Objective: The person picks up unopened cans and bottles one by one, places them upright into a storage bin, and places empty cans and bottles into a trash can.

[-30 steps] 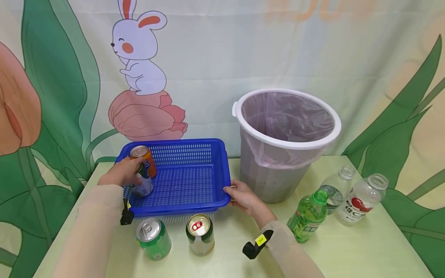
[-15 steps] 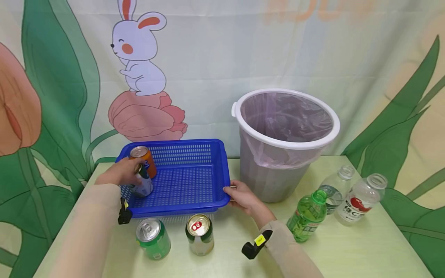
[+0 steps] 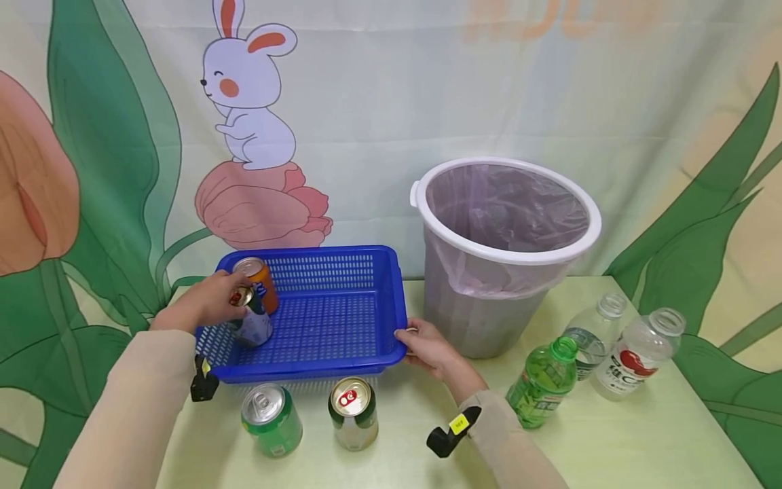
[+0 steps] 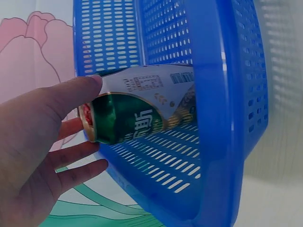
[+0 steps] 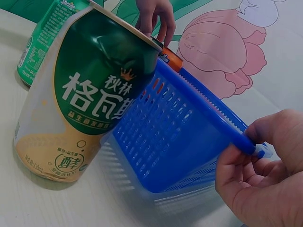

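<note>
Cans, 4: 1 orange can (image 3: 267,290), 1 green can (image 3: 272,424), 2 green-and-gold cans (image 3: 354,421). Bottles, 3: 1 green bottle (image 3: 541,387), 1 clear bottle with a red mark (image 3: 637,358), 1 clear bottle with a dark label (image 3: 588,345). 1 blue basket (image 3: 332,326), 1 lined bin (image 3: 479,322). 1 left hand (image 3: 208,301), 1 right hand (image 3: 430,348). 2 wrist cameras (image 3: 203,386).

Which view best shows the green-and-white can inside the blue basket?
The left wrist view: the green-and-white can appears larger there, its printed side facing the camera. The head view shows it smaller, partly covered by the left hand. In the right wrist view I cannot make it out beyond the blue basket.
</note>
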